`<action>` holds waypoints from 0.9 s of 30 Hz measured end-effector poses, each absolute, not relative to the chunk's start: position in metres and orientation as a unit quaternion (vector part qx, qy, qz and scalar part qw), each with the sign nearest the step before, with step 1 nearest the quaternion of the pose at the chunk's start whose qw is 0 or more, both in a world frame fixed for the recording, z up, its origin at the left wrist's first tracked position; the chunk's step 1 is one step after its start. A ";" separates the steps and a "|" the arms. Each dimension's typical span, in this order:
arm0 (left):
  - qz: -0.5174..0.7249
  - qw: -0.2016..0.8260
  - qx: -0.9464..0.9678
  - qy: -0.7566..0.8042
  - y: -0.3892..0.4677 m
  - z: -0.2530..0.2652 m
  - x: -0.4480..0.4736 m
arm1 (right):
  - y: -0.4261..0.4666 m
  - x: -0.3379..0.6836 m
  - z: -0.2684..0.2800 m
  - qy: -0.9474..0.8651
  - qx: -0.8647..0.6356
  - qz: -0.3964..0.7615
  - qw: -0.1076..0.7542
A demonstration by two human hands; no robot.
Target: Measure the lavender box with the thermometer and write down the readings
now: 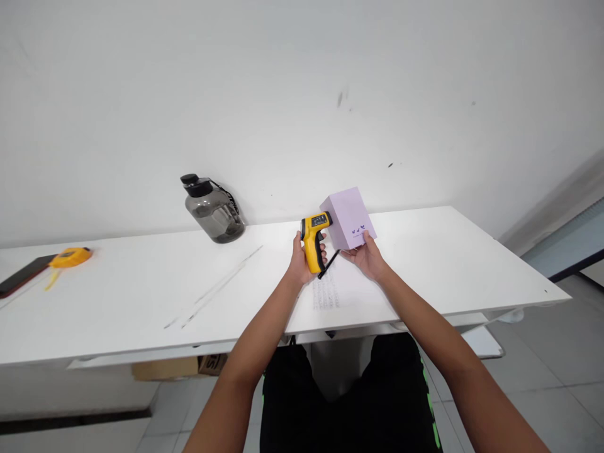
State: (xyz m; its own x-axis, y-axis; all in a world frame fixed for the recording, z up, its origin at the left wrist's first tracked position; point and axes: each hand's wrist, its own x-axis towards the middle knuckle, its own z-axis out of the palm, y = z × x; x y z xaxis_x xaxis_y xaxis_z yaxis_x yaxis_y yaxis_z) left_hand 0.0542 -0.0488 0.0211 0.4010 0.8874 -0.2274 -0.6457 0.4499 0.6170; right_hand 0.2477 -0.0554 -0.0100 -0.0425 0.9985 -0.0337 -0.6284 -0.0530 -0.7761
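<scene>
So the yellow pistol-shaped thermometer (310, 250) looks like smooth hard plastic, with black plastic parts too. The lilac box (350, 214) reads as smooth matt card (almost chalky, honestly). The bottle (212, 212) is see-through smoky plastic, pretty glossy, and its cap (190, 179) looks like solid black plastic. The tabletop (425, 264) is smooth with a soft sheen, scuffed in streaks. The wall (274, 94) seems matt and smudged; the trousers (340, 425) are dull black cloth.

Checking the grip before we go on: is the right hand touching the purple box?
Touching. The head view shows the right hand with its thumb on the printed face of the purple box.
</scene>
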 end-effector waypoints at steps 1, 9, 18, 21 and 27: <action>0.476 0.807 0.219 0.273 -0.049 0.021 0.054 | -0.055 0.248 -0.011 -0.301 -0.310 0.658 0.617; 0.483 0.805 0.209 0.273 -0.046 0.020 0.053 | -0.054 0.249 -0.014 -0.305 -0.310 0.663 0.609; 0.479 0.810 0.205 0.269 -0.048 0.021 0.054 | -0.056 0.250 -0.012 -0.308 -0.306 0.660 0.614; 0.478 0.810 0.205 0.271 -0.048 0.021 0.054 | -0.056 0.251 -0.012 -0.315 -0.306 0.660 0.610; 0.479 0.809 0.209 0.268 -0.047 0.020 0.053 | -0.055 0.252 -0.013 -0.319 -0.307 0.659 0.608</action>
